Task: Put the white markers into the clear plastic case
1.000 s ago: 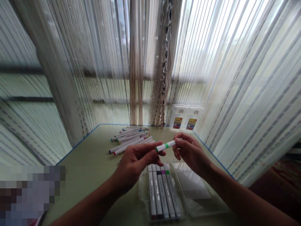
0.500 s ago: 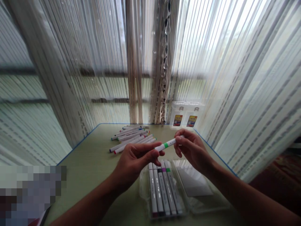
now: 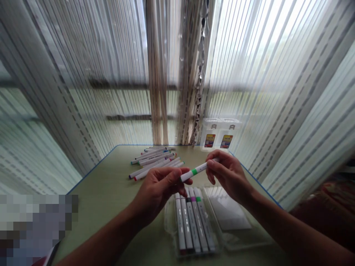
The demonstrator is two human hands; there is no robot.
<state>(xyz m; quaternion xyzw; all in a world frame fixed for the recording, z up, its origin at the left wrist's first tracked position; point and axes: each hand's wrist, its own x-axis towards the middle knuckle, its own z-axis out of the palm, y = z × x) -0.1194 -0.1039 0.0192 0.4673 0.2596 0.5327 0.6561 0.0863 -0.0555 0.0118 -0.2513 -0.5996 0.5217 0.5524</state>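
A white marker with a green band [image 3: 195, 171] hangs in the air above the table, held at both ends. My left hand [image 3: 159, 190] pinches its lower left end. My right hand [image 3: 227, 174] pinches its upper right end. Right below my hands lies an open clear plastic case [image 3: 169, 221] with several markers [image 3: 194, 221] side by side in its left half. The right half of the case [image 3: 230, 214] holds no markers.
A pile of several loose markers [image 3: 155, 162] lies on the green table [image 3: 111, 192] at the back. Two clear marker boxes [image 3: 219, 136] stand at the far right corner against the sheer curtains. The table has a blue edge.
Both hands have kept hold of the marker. It has tilted a little, its right end rising. The view has shifted slightly.
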